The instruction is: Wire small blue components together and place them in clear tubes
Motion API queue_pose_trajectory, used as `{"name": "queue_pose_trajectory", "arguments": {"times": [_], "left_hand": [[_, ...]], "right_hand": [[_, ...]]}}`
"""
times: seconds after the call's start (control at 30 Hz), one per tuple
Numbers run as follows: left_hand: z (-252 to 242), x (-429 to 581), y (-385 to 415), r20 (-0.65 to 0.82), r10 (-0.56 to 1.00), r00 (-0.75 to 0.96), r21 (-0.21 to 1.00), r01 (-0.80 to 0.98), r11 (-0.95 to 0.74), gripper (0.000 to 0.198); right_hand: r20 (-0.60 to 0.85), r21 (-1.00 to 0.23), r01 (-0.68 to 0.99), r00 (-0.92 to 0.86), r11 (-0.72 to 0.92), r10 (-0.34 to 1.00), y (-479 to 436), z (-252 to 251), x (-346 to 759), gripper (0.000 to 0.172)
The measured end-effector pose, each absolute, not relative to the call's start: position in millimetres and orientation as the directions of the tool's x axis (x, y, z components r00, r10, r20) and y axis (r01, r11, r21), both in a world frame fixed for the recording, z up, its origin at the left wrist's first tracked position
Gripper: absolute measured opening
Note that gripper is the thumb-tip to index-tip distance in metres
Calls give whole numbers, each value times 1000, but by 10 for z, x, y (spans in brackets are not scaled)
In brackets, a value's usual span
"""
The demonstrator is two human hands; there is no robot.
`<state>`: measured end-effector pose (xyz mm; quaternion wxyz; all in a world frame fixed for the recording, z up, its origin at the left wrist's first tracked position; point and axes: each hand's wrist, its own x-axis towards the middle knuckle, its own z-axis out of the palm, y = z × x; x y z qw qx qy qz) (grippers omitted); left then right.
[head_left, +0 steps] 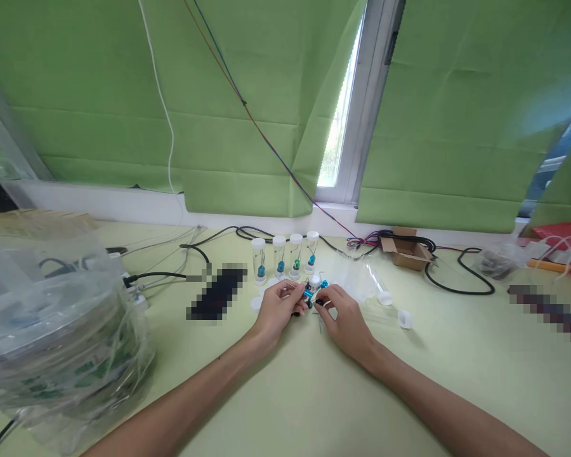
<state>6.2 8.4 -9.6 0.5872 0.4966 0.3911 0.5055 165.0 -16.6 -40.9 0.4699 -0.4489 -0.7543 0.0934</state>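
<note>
My left hand [276, 312] is closed in a pinch on a small blue metallic part [308, 294], with tiny dark pieces close to its fingertips. Just to the right, my right hand [346, 320] pinches a small black round piece [319, 302] beside the blue part. Another small blue piece [324, 284] and a white cap [315, 280] lie behind the fingertips. Below them on the table is a thin bent metal rod [320, 324]. Behind my hands, several clear tubes [295, 256] with white caps stand upright in a row, each holding a small blue or green part.
An empty clear tube [375, 311] lies right of my hands, near a loose white cap [405, 319]. Clear plastic bags [349, 273] and an open cardboard box [406, 254] stand behind. Bagged spools [66, 355] fill the left side. Black cables [228, 231] run along the back.
</note>
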Motion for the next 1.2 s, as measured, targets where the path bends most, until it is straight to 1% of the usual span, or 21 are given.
{"name": "queue_pose_trajectory", "arguments": {"times": [0.3,0.47,0.8,1.0,1.2], "left_hand": [[-138,70,103,44,970,238,974,-226,12,36],[-134,66,98,49,967,249,979,-205,3,36],[-143,58,122,119,968,221,991,-88,-102,34],[-185,51,160,183,955,233,983,-50,-176,34],[-185,44,150,193,951,240,981,-43,-188,33]], "right_hand": [[635,-581,575,-122,576,763,-183,-406,1636,17],[633,-595,563,-110,573,766,-170,-411,1635,16],[636,-616,533,-97,580,765,-166,-436,1648,14],[654,-609,526,-91,594,751,-152,-441,1650,11],[688,-594,512,-78,621,722,-151,-458,1653,10]]}}
